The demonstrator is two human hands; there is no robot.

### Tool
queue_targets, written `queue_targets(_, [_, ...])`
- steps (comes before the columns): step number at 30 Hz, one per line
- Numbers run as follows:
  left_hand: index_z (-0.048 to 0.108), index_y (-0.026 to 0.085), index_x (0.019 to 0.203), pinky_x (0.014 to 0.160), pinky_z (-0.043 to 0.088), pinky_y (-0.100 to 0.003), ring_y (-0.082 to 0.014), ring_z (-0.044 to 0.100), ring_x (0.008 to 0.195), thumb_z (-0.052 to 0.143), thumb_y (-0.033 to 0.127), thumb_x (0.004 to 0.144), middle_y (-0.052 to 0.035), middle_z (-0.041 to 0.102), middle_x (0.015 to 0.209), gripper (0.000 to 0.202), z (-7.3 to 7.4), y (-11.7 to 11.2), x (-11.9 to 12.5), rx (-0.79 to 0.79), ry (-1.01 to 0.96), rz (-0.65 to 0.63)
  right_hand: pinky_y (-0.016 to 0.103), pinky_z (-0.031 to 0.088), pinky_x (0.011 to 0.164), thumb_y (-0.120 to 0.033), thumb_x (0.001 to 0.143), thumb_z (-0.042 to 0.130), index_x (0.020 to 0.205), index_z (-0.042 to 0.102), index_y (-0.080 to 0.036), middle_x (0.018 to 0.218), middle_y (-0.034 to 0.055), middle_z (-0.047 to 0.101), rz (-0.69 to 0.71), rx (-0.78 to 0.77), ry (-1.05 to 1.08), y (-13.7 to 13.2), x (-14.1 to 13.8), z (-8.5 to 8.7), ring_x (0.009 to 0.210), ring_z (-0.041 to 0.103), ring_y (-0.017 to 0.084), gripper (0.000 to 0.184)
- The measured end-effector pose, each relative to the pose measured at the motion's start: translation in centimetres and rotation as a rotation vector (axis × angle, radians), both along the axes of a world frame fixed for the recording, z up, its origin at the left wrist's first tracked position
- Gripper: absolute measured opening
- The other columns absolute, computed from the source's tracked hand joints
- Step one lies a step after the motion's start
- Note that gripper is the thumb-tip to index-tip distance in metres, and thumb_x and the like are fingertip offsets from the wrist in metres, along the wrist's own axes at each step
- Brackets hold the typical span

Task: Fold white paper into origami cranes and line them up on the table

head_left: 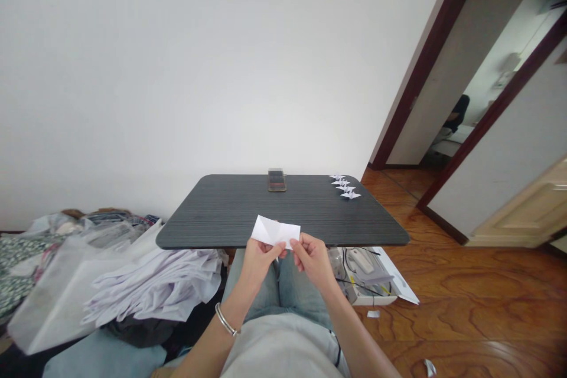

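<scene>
A creased white sheet of paper [274, 231] is held just above the near edge of the dark table [221, 218]. My left hand [259, 260] pinches its lower left edge, and a silver bracelet sits on that wrist. My right hand [312, 257] pinches its lower right edge. Both hands hover over my lap, close together. Several small folded paper figures [345, 186] lie in a row at the table's far right.
A phone [277, 181] stands at the table's far edge. White bags and clothes [133, 283] are piled on the left. An open white box with cables [370, 274] lies on the wooden floor at right. A doorway [465, 112] opens at right.
</scene>
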State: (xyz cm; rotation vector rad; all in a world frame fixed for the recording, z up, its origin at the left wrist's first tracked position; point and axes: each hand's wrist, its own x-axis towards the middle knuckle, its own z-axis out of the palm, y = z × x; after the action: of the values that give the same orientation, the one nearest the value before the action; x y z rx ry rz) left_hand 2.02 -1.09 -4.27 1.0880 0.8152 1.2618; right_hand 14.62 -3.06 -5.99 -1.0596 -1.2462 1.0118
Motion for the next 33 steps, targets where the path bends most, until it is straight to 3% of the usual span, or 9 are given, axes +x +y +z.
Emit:
queue_targets(8, [0.045,0.015,0.109,0.054,0.046,-0.019,-0.0080,0.057,0.051,0.074,0.020,0.062,0.0038,0.063,0.064,0.055,0.5,1.1,-2.8,0.014,-0.007,0.033,0.016,0.025,0.033,-0.048,0.078,0.054,0.058,0.046,-0.018,0.040,-0.0058,0.047,-0.012,0.003,-0.013,0.3,0.6,-0.1,0.030,0.036,0.005,0.038])
queue_targets(12, [0.045,0.016,0.111,0.058,0.046,-0.019,-0.0078,0.057,0.051,0.071,0.019,0.066,0.0104,0.053,0.051,0.053,0.6,1.2,-3.7,0.060,-0.017,0.068,0.017,0.026,0.033,-0.047,0.079,0.054,0.057,0.046,-0.018,0.041,-0.0055,0.047,-0.029,0.008,-0.016,0.3,0.7,-0.1,0.031,0.037,0.005,0.037])
queue_targets(17, [0.046,0.016,0.113,0.061,0.048,-0.022,-0.0093,0.058,0.054,0.070,0.022,0.067,0.0086,0.056,0.053,0.052,0.4,1.3,-4.1,0.091,0.012,0.125,0.016,0.027,0.034,-0.046,0.080,0.054,0.058,0.046,-0.018,0.042,-0.0052,0.048,-0.044,0.013,-0.020,0.3,0.9,-0.2,0.032,0.038,0.005,0.037])
queue_targets(22, [0.050,0.017,0.109,0.063,0.050,-0.023,-0.0096,0.059,0.059,0.070,0.026,0.067,0.0058,0.060,0.060,0.047,0.5,1.7,-4.9,0.096,-0.057,0.268,0.016,0.028,0.035,-0.048,0.079,0.054,0.059,0.047,-0.018,0.042,-0.0053,0.047,-0.092,0.033,-0.014,0.4,1.5,0.0,0.033,0.038,0.005,0.038])
queue_targets(26, [0.053,0.015,0.107,0.065,0.051,-0.026,-0.0139,0.063,0.071,0.070,0.031,0.067,-0.0035,0.066,0.083,0.046,0.3,1.7,-4.2,0.000,-0.045,0.105,0.016,0.029,0.035,-0.048,0.080,0.054,0.059,0.047,-0.018,0.042,-0.0053,0.048,-0.056,0.034,-0.013,0.5,1.7,0.2,0.033,0.040,0.005,0.037])
queue_targets(29, [0.057,0.014,0.102,0.066,0.051,-0.025,-0.0154,0.063,0.076,0.076,0.024,0.060,-0.0065,0.067,0.090,0.047,0.0,1.4,-2.8,-0.057,-0.045,-0.051,0.016,0.029,0.035,-0.047,0.080,0.054,0.058,0.045,-0.018,0.042,-0.0049,0.049,0.014,0.029,-0.034,0.4,1.6,0.2,0.033,0.041,0.005,0.038])
queue_targets(33, [0.063,0.011,0.089,0.058,0.050,-0.023,-0.0142,0.061,0.068,0.078,0.021,0.057,-0.0059,0.068,0.082,0.037,-0.7,1.1,-1.2,-0.124,-0.052,-0.039,0.016,0.031,0.036,-0.046,0.079,0.056,0.057,0.044,-0.018,0.043,-0.0044,0.050,0.062,0.001,-0.051,0.4,1.5,0.0,0.034,0.042,0.006,0.037])
